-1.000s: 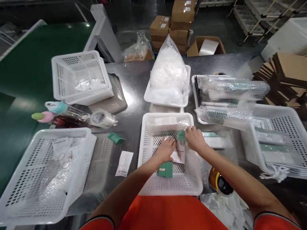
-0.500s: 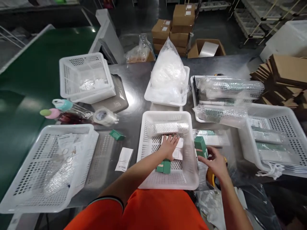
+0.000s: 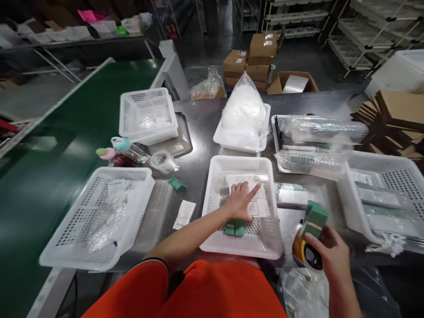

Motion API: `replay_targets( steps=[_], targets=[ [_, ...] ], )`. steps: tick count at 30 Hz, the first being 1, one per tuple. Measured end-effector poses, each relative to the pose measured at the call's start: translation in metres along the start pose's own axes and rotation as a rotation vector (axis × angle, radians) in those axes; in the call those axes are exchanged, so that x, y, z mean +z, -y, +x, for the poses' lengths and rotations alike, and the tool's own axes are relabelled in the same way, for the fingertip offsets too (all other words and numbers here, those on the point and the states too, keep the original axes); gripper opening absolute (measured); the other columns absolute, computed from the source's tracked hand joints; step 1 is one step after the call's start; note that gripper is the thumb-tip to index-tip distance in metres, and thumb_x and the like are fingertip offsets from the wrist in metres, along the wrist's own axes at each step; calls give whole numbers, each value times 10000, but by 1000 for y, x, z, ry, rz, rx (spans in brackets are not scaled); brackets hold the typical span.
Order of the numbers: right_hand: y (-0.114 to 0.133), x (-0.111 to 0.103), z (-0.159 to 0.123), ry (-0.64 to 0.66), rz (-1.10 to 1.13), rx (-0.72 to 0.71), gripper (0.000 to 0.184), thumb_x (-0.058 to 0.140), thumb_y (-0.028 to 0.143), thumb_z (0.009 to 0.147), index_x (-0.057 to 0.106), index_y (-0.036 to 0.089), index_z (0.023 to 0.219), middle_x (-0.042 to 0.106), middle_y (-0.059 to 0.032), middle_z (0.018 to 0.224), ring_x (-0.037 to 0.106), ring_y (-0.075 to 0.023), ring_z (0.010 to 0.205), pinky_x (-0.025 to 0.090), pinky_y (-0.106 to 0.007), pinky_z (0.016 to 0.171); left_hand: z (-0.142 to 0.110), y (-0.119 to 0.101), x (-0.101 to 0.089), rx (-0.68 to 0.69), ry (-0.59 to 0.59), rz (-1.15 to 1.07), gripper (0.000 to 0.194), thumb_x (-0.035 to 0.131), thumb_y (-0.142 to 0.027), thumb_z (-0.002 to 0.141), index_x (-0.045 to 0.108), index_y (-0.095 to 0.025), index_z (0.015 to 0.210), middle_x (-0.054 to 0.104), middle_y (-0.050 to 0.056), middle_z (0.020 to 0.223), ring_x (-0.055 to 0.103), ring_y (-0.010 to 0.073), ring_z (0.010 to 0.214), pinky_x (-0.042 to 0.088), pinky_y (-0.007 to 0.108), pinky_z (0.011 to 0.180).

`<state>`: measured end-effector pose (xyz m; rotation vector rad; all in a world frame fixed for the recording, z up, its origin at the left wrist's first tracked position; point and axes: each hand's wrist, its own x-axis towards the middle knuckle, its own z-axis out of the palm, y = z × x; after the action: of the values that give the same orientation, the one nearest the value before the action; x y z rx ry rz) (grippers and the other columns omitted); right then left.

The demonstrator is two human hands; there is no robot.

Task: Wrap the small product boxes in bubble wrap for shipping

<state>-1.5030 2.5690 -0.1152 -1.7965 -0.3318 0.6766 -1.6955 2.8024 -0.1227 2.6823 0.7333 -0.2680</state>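
Observation:
My left hand (image 3: pixel 241 201) reaches into the middle white basket (image 3: pixel 276 254), fingers apart, over white printed paper (image 3: pixel 260 201). Whether it presses on the paper I cannot tell. Just below that hand, small green boxes (image 3: pixel 235 227) lie on the basket's floor, and a bubble-wrapped piece (image 3: pixel 243 179) rests behind the paper. To the right of the basket, my right hand (image 3: pixel 331 249) grips a small green box (image 3: pixel 315 218) between thumb and fingers, above the table. A yellow-and-black tape dispenser (image 3: pixel 303 249) sits beside and partly behind this hand.
White baskets stand at left (image 3: pixel 96 260) and right (image 3: pixel 347 207). A bag of white filling (image 3: pixel 243 110) sits in a tray behind. Bubble-wrapped packs (image 3: pixel 326 128) lie back right. A tape roll (image 3: pixel 163 161), green piece (image 3: pixel 176 183) and paper slip (image 3: pixel 184 214) are left, beside a green conveyor (image 3: pixel 76 132).
My right hand has moved right and toward me with the green box, away from the basket's side. My left hand stays in the basket, its thumb spread wider. The view has shifted.

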Motion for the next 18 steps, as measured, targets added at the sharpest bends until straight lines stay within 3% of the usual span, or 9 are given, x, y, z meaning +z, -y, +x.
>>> replay_targets(
  steps=[2,4,6,8,10,13,16,18],
  targets=[
    [7,4,-2,0,-21,-13,659,891,529,485,638,208,1001,734,-87,956,696,-257,796,595,-387,719,-31,8,-28,-56,-104,-57,1451,827,-581,498,-65,-260,1596,255,230,1562,278,462,1410,205,580,1143],
    [17,21,-2,47,-100,-72,673,867,560,511,636,208,1036,726,-98,975,687,-264,791,588,-399,697,-67,28,-55,-134,-197,-64,1473,824,-570,480,-84,-241,1593,262,222,1550,278,454,1408,213,555,1144],
    [33,53,-4,124,-226,-210,668,829,586,565,633,203,1076,708,-112,1019,675,-273,829,576,-403,695,-105,58,-75,-247,-259,-24,1456,808,-576,494,-83,-229,1592,262,217,1547,293,453,1393,222,544,1136],
    [54,100,-7,242,-370,-419,628,780,578,649,626,192,1120,685,-117,1057,658,-273,881,564,-395,715,-140,96,-81,-384,-270,48,1411,807,-550,507,-24,-216,1598,276,219,1541,300,454,1382,229,533,1127],
    [77,157,-12,374,-541,-646,566,736,526,725,614,177,1152,671,-117,1068,640,-270,925,548,-387,759,-170,135,-72,-484,-226,120,1353,810,-523,516,68,-204,1602,304,229,1524,318,456,1364,242,527,1111],
    [107,252,-19,501,-890,-892,495,692,408,791,587,165,1209,652,-129,1145,596,-294,1049,518,-378,817,-200,184,-42,-511,-128,172,1267,769,-608,564,155,-217,1602,332,247,1515,353,465,1336,253,543,1085],
    [117,338,-22,636,-1231,-1008,456,650,303,834,560,144,1252,613,-152,1232,549,-306,1122,500,-374,847,-212,217,-10,-495,-35,191,1239,748,-645,580,178,-237,1602,375,261,1495,390,471,1307,249,570,1072],
    [109,381,-19,734,-1387,-1034,422,629,228,846,560,125,1249,595,-169,1259,529,-308,1155,491,-375,871,-213,233,4,-496,1,201,1250,772,-591,567,167,-240,1603,384,271,1494,405,467,1302,250,584,1071]
  ],
)
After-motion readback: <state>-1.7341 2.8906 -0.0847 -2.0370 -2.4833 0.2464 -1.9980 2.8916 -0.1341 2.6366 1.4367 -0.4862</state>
